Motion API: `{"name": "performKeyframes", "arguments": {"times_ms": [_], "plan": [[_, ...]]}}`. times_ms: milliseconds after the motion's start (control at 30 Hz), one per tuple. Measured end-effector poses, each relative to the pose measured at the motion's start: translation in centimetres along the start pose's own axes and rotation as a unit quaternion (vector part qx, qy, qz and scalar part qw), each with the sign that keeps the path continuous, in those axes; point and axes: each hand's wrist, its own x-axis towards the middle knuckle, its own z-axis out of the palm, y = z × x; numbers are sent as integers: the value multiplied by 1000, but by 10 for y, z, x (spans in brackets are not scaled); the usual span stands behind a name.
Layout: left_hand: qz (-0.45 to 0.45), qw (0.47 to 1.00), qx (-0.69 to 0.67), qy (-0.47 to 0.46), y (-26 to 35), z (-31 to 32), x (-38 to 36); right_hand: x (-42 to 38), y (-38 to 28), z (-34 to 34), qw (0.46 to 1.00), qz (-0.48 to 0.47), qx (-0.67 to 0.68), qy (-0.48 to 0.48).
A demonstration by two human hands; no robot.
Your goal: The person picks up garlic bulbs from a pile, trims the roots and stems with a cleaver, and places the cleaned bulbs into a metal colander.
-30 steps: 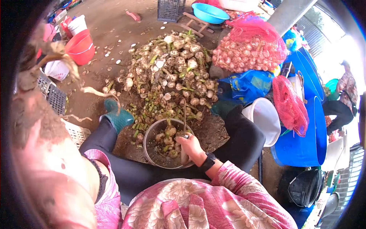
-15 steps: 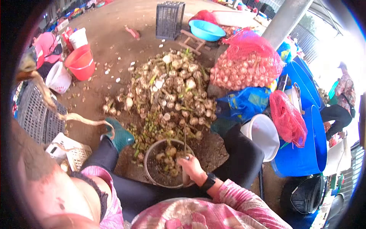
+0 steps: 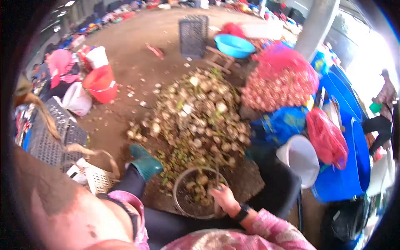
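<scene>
Knife, long axis seemingly pointing forward, in right hand

The person wore a pink top printed with pale flowers, the pattern softened by blur. A black watch circled the wrist of a bare right hand; a dark band edged the left sleeve. Below came black trousers — and a teal boot.
</scene>
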Motion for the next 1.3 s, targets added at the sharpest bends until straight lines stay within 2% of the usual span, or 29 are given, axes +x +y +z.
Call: {"name": "performKeyframes", "arguments": {"times_ms": [33, 67, 100, 133, 200, 300, 500, 533, 633, 667, 700, 733, 800, 833, 867, 933, 967, 1000, 1033, 1067, 1133, 1167, 1267, 1300], "plan": [[-6, 1000, 4, 0, 1, 1, -2, -8, -12, -3, 998, -9, 56, -14], [-12, 1000, 4, -1, 2, 2, -2, 1, 2, -1, 999, -44, 20, -20], [-12, 1000, 7, -2, 2, 4, -3, -15, -30, -3, 997, 34, 71, -4], [-14, 1000, 5, -2, 5, 5, -4, -7, -18, 0, 999, 14, 48, 4], [-17, 1000, 4, -1, 9, 8, -5, -5, -13, 0, 996, 6, 89, -5], [-7, 1000, -3, -2, 12, 11, -5, 2, -6, 0, 993, 27, 113, -20], [1, 1000, 11, -5, 15, 6, -1, -5, -15, -1, 994, 24, 103, -26], [3, 1000, 14, -4, 16, 3, 0, -5, -14, -1, 997, 27, 66, -13], [11, 1000, 25, -1, 13, -9, 0, -2, -6, 2, 996, 7, 90, -4], [16, 999, 34, 0, 12, -15, 3, 2, 4, 1, 989, 26, 135, -46], [28, 999, 42, 3, 10, -21, 6, -17, -30, -4, 1000, 3, 22, 1], [40, 998, 52, 6, 9, -27, 11, -14, -21, -2, 995, -37, 93, -5], [62, 996, 66, 17, 7, -39, 20, -7, -13, -4, 998, 23, 51, 4], [73, 994, 71, 25, 8, -46, 24, 20, 34, -19, 924, -225, -288, -109], [82, 993, 77, 27, 10, -52, 30, 46, 79, -34, 695, -499, -516, -41], [94, 991, 95, 25, 20, -61, 38, -15, -18, -23, 847, -444, -280, -82], [100, 989, 107, 24, 25, -63, 40, -9, -16, -9, 960, -253, -102, -65], [105, 987, 120, 23, 30, -63, 42, -4, 1, -4, 996, -27, 67, -45], [110, 984, 135, 21, 36, -61, 41, 11, 20, -9, 915, -347, -205, -6], [107, 984, 140, 23, 37, -59, 41, 25, 41, -12, 952, -274, -121, -58], [106, 983, 145, 33, 34, -58, 38, 14, 28, -15, 988, -97, 55, -110], [112, 982, 145, 37, 33, -57, 37, 11, 23, 3, 993, -75, 84, 40], [106, 985, 134, 26, 21, -57, 40, -46, -78, -4, 979, 99, 177, -25], [100, 986, 132, 21, 19, -57, 40, -38, -63, -5, 983, 83, 164, -5]]}}
